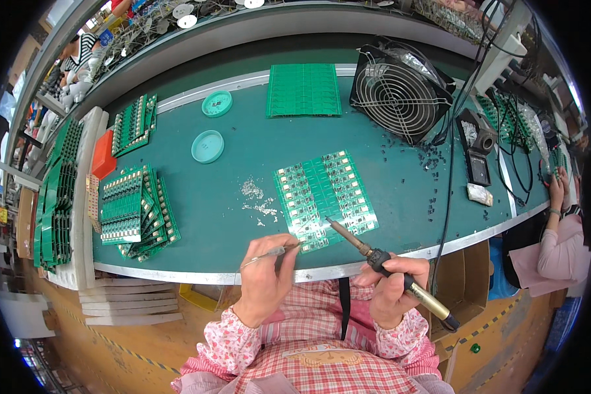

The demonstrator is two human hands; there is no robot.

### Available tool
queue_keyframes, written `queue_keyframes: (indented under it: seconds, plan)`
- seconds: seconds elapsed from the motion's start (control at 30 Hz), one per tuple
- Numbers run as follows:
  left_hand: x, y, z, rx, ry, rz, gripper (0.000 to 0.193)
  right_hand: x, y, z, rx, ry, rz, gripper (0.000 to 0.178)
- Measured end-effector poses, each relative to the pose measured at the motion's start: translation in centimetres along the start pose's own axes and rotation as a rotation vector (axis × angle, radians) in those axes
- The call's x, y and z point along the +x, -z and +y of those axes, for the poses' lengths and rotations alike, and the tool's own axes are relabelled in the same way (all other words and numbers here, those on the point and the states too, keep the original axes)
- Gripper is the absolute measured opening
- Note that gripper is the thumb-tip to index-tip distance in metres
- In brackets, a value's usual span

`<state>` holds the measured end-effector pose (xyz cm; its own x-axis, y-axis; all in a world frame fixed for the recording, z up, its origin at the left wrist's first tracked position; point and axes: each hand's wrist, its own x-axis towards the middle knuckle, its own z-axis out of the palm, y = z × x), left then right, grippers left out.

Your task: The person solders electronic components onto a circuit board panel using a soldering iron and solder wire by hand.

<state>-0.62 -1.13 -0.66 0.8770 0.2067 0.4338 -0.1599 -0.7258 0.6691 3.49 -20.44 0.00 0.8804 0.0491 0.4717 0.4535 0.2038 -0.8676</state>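
A green circuit board panel [325, 200], with rows of small pale and black parts along both sides, lies near the table's front edge. My right hand [400, 285] is closed around the handle of a soldering iron [378, 258]. The iron's tip points up and left, over the lower middle of the panel; I cannot tell whether it touches. My left hand [266, 272] pinches a thin solder wire [291, 247], its end at the panel's lower left corner. Left of the panel lie scattered tiny silvery parts [259, 200].
Stacked boards [134, 210] and an orange box [103, 155] stand at left. Two turquoise lids [207, 146], a plain green panel stack [303, 92] and a black fan [400, 92] sit farther back. At right are black bits, a soldering stand [476, 148], cables and a co-worker's hand [558, 187].
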Motion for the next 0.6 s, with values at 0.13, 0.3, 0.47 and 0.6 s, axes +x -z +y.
queue_keyframes:
  seconds: [0.13, 0.3, 0.47, 0.6]
  plan:
    - [0.01, -0.1, -0.01, -0.005, 0.007, 0.007, 0.017, 0.14, -0.31, 0.14, 0.044, 0.014, -0.037, 0.034]
    - [-0.09, -0.01, -0.02, -0.011, 0.014, -0.002, 0.017, 0.26, -0.43, 0.45, 0.042, 0.023, -0.06, 0.031]
    - [0.05, -0.06, -0.04, -0.003, 0.01, -0.002, 0.016, 0.47, -0.48, 0.58, 0.058, 0.041, -0.077, 0.03]
    - [0.1, -0.06, -0.08, 0.001, 0.005, 0.001, 0.016, 0.47, -0.56, 0.43, 0.074, 0.026, -0.077, 0.03]
